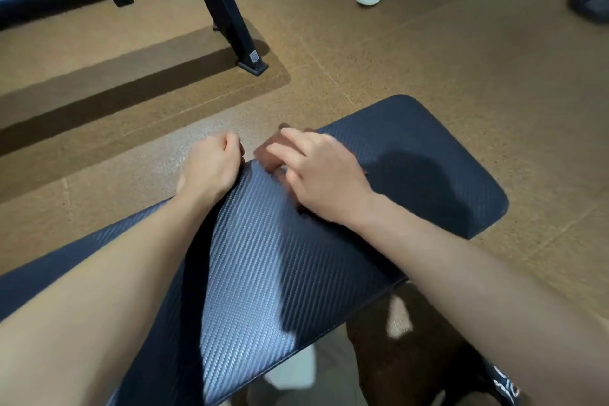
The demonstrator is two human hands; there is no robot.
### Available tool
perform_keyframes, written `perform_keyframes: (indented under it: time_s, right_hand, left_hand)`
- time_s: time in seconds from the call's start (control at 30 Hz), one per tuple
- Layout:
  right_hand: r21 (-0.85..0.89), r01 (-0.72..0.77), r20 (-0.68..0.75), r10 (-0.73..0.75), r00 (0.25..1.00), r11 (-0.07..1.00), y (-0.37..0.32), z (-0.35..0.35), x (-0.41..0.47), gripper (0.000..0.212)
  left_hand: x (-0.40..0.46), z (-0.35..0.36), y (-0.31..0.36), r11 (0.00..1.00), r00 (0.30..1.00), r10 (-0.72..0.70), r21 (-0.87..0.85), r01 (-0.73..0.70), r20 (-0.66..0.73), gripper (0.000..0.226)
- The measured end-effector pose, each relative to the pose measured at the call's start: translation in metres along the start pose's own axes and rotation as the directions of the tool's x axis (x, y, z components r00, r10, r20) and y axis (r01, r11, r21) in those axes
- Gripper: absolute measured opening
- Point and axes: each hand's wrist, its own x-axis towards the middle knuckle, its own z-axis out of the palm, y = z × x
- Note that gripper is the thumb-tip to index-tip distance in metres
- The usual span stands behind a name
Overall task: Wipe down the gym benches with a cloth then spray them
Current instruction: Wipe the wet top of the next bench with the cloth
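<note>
Head view: blurred brown cloth (270, 150) on bench (428, 155)

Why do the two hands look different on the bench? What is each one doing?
The left hand is curled at the near bench's far edge; whether it grips that edge is hidden. The right hand lies flatter, fingers spread, pressing a brown cloth on the bench top. The left hand touches no cloth; the right hand covers most of it. Both reach out over the same dark bench.

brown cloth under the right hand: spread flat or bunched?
Bunched: the blurred brown cloth shows only as a small wad beneath the right hand on the black textured bench pad.
</note>
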Motion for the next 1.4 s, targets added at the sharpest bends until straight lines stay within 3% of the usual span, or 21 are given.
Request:
perform_keyframes:
  time_s: [0.17,0.27,0.33,0.4,0.5,0.63,0.73,0.8,0.9,1.0,1.07,1.13,1.2,1.27,1.4]
  right_hand:
    - [-0.052,-0.279,-0.08,0.275,0.958,0.959,0.087,-0.013,-0.005,0.039]
    - [-0.128,-0.437,-0.134,0.421,0.897,0.89,0.065,-0.002,0.009,0.036]
    - [-0.145,-0.451,-0.095,0.441,0.892,0.881,0.038,0.008,0.019,0.033]
    - [-0.113,-0.338,-0.062,0.332,0.941,0.934,0.003,0.015,0.028,0.033]
    - [-0.079,-0.09,0.028,0.092,0.995,0.993,-0.079,0.026,0.034,0.034]
    - [0.067,0.213,0.071,-0.217,0.973,0.975,-0.184,0.046,0.009,0.034]
    - [0.167,0.325,0.075,-0.34,0.937,0.931,-0.168,0.043,0.001,0.038]
    - [0.159,0.338,0.099,-0.356,0.929,0.928,-0.129,0.036,0.007,0.037]
    - [0.092,0.105,0.035,-0.108,0.993,0.99,-0.039,0.017,0.014,0.037]
    - [-0.023,-0.174,0.0,0.174,0.985,0.984,0.051,-0.007,0.002,0.045]
    - [-0.053,-0.308,-0.044,0.306,0.951,0.95,0.061,-0.011,-0.001,0.046]
    - [-0.123,-0.365,-0.073,0.359,0.931,0.923,0.027,-0.006,-0.002,0.039]
    - [-0.085,-0.251,-0.037,0.248,0.968,0.964,-0.023,0.003,-0.016,0.038]
    - [0.091,-0.06,-0.044,0.064,0.997,0.994,-0.066,0.011,-0.044,0.038]
    - [0.179,0.205,-0.048,-0.199,0.979,0.962,-0.059,0.003,-0.072,0.037]
  left_hand:
    - [-0.005,-0.006,0.002,0.986,0.998,-0.066,-0.155,0.064,-0.005,0.048]
    - [-0.008,-0.012,0.002,0.973,0.999,-0.036,-0.228,0.031,-0.018,0.046]
    - [-0.007,-0.032,-0.009,0.993,1.0,0.006,-0.116,-0.008,-0.011,0.051]
    - [-0.007,-0.057,-0.03,0.996,0.997,-0.01,0.094,0.004,0.07,0.056]
    - [-0.013,-0.085,-0.066,0.945,0.972,-0.156,0.312,0.094,0.179,0.052]
    - [-0.025,-0.096,-0.085,0.96,0.958,-0.258,0.144,0.24,0.122,0.056]
    - [-0.029,-0.095,-0.079,0.96,0.958,-0.262,0.137,0.246,0.116,0.065]
    - [-0.03,-0.09,-0.078,0.941,0.965,-0.229,0.282,0.187,0.124,0.074]
    - [-0.038,-0.083,-0.064,0.86,0.976,-0.191,0.496,0.115,0.105,0.077]
    - [-0.044,-0.073,-0.046,0.762,0.984,-0.121,0.647,0.008,0.131,0.08]
    - [-0.041,-0.068,-0.039,0.7,0.984,-0.094,0.712,-0.043,0.152,0.082]
    - [-0.038,-0.066,-0.032,0.661,0.975,-0.115,0.748,-0.067,0.189,0.085]
    - [-0.033,-0.066,-0.021,0.626,0.962,-0.162,0.776,-0.07,0.217,0.087]
    - [-0.027,-0.065,-0.007,0.586,0.951,-0.212,0.808,-0.062,0.226,0.083]
    - [-0.022,-0.058,0.028,0.541,0.942,-0.251,0.839,-0.054,0.222,0.077]
